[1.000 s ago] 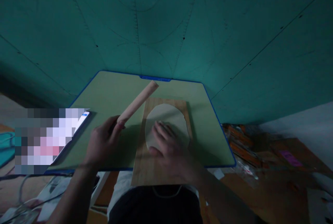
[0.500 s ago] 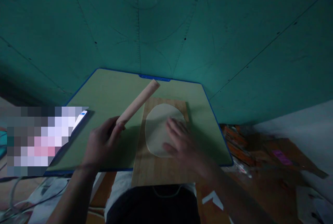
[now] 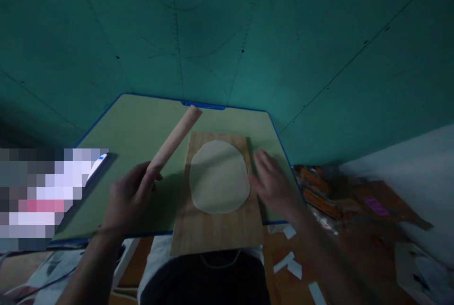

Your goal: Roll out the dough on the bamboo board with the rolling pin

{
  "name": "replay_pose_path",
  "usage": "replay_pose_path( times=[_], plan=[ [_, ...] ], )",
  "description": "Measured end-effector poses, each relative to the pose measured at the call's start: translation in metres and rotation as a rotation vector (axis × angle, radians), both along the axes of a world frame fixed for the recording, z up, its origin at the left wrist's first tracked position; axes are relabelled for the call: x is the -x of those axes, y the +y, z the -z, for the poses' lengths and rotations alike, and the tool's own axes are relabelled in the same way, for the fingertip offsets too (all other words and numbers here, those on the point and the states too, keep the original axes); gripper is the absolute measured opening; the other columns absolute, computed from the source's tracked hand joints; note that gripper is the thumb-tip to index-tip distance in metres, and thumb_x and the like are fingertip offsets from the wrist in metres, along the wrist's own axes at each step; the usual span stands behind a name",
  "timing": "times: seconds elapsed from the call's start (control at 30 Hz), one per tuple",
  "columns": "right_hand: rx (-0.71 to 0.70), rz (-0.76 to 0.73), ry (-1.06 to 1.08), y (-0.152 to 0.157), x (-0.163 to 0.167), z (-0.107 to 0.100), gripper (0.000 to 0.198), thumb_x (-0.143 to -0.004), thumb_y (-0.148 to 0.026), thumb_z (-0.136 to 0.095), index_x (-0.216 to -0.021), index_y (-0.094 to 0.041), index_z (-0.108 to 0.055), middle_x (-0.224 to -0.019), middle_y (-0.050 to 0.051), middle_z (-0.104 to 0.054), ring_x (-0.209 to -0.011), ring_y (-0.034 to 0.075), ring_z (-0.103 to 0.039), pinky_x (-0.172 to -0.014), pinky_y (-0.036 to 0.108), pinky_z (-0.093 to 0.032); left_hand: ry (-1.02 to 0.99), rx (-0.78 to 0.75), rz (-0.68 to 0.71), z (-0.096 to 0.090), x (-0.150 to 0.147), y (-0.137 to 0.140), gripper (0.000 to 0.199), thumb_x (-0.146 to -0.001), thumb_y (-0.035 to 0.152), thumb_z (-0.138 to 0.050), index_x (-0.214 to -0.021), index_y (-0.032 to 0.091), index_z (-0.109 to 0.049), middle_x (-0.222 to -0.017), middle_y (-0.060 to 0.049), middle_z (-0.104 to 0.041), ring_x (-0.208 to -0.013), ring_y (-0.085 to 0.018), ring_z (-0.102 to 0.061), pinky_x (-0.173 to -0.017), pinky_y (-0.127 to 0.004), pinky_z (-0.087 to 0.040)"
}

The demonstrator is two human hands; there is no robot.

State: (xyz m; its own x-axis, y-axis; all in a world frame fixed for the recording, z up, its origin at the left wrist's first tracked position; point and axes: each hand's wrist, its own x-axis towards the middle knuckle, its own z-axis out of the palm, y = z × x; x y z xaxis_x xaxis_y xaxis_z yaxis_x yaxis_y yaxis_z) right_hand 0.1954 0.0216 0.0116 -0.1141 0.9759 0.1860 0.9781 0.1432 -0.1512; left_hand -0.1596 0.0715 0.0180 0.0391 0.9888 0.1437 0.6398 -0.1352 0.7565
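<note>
A pale, flat round of rolled dough (image 3: 219,177) lies on a wooden board (image 3: 217,234), which rests on the small table and juts over its near edge. My left hand (image 3: 129,196) grips one end of a wooden rolling pin (image 3: 173,140), tilted up and away to the right, left of the board. Just off the right rim of the dough is my right hand (image 3: 271,179), its fingers apart and holding nothing, slightly blurred. Whether its fingertips touch the board's edge I cannot tell.
A pale green table (image 3: 149,116) with a blue rim stands against a green wall (image 3: 213,35). On its left is a device with a blurred-out screen (image 3: 46,196). Paper scraps (image 3: 289,265) lie on the floor, and packages (image 3: 319,196) and flattened cardboard (image 3: 376,201) are at the right.
My right hand has moved off the dough to the right, uncovering the whole round. The left hand still holds the rolling pin. The view has shifted slightly to the right.
</note>
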Motion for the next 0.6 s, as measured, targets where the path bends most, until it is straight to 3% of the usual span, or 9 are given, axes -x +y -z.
replay_pose_path(
  times=[0.07, 0.13, 0.23, 0.33, 0.4, 0.47, 0.53, 0.6],
  plan=[
    [0.036, -0.252, 0.058, -0.002, 0.059, 0.002, 0.065, -0.104, -0.054, -0.038, -0.152, -0.011, -0.041, -0.161, 0.02, -0.037, -0.149, 0.031, -0.035, -0.119, 0.05, -0.035, 0.039, -0.005, 0.029, 0.0, -0.001, 0.0, 0.032, -0.091, 0.051, -0.048, -0.086, 0.024, -0.064, -0.06, 0.001, -0.064, -0.052, -0.019, -0.061, -0.05, -0.027, -0.044],
    [0.035, -0.407, 0.07, 0.002, 0.103, 0.002, 0.067, -0.103, -0.055, -0.043, -0.15, -0.007, -0.042, -0.16, 0.021, -0.038, -0.15, 0.03, -0.032, -0.121, 0.047, -0.032, 0.066, 0.006, 0.044, 0.001, 0.005, -0.003, 0.03, -0.09, 0.051, -0.05, -0.088, 0.024, -0.064, -0.061, 0.001, -0.065, -0.054, -0.019, -0.064, -0.05, -0.027, -0.045],
    [0.061, -0.516, 0.051, 0.017, 0.115, 0.003, 0.066, -0.101, -0.055, -0.05, -0.148, -0.01, -0.046, -0.159, 0.019, -0.042, -0.149, 0.029, -0.035, -0.123, 0.045, -0.03, 0.063, 0.038, -0.025, 0.002, 0.017, -0.009, 0.032, -0.091, 0.051, -0.049, -0.089, 0.024, -0.064, -0.062, 0.001, -0.065, -0.056, -0.019, -0.065, -0.051, -0.027, -0.046],
    [0.139, -0.355, -0.002, 0.044, 0.062, 0.001, 0.064, -0.097, -0.056, -0.054, -0.149, -0.02, -0.048, -0.16, 0.013, -0.041, -0.148, 0.03, -0.036, -0.123, 0.05, -0.027, 0.023, 0.045, -0.11, 0.002, 0.025, -0.016, 0.034, -0.093, 0.053, -0.048, -0.088, 0.024, -0.065, -0.062, 0.0, -0.063, -0.056, -0.019, -0.062, -0.05, -0.027, -0.044],
    [0.195, 0.083, -0.065, 0.06, 0.014, -0.004, 0.062, -0.098, -0.052, -0.052, -0.147, -0.014, -0.051, -0.158, 0.018, -0.043, -0.149, 0.034, -0.035, -0.122, 0.054, -0.026, 0.006, 0.044, -0.124, 0.002, 0.024, -0.017, 0.036, -0.093, 0.055, -0.049, -0.085, 0.024, -0.065, -0.061, 0.0, -0.062, -0.055, -0.019, -0.06, -0.049, -0.028, -0.043],
    [0.176, 0.27, -0.089, 0.07, -0.021, -0.009, 0.065, -0.102, -0.046, -0.041, -0.147, 0.001, -0.046, -0.154, 0.032, -0.041, -0.147, 0.044, -0.034, -0.116, 0.067, -0.026, -0.003, 0.039, -0.118, 0.001, 0.021, -0.015, 0.036, -0.093, 0.055, -0.048, -0.083, 0.024, -0.065, -0.059, 0.0, -0.061, -0.054, -0.019, -0.06, -0.049, -0.028, -0.043],
    [0.135, 0.252, -0.084, 0.071, -0.027, -0.011, 0.066, -0.103, -0.045, -0.036, -0.149, 0.003, -0.042, -0.156, 0.032, -0.038, -0.147, 0.043, -0.034, -0.117, 0.064, -0.028, -0.01, 0.035, -0.097, 0.001, 0.016, -0.01, 0.036, -0.092, 0.055, -0.048, -0.082, 0.024, -0.064, -0.059, 0.0, -0.062, -0.053, -0.019, -0.06, -0.049, -0.028, -0.044],
    [0.092, 0.085, -0.049, 0.062, -0.004, -0.009, 0.064, -0.104, -0.047, -0.036, -0.15, -0.004, -0.044, -0.158, 0.026, -0.038, -0.148, 0.037, -0.035, -0.12, 0.056, -0.03, -0.011, 0.019, -0.072, 0.001, 0.013, -0.005, 0.036, -0.092, 0.054, -0.048, -0.082, 0.023, -0.064, -0.059, 0.0, -0.063, -0.051, -0.018, -0.06, -0.048, -0.027, -0.044]
  ],
)
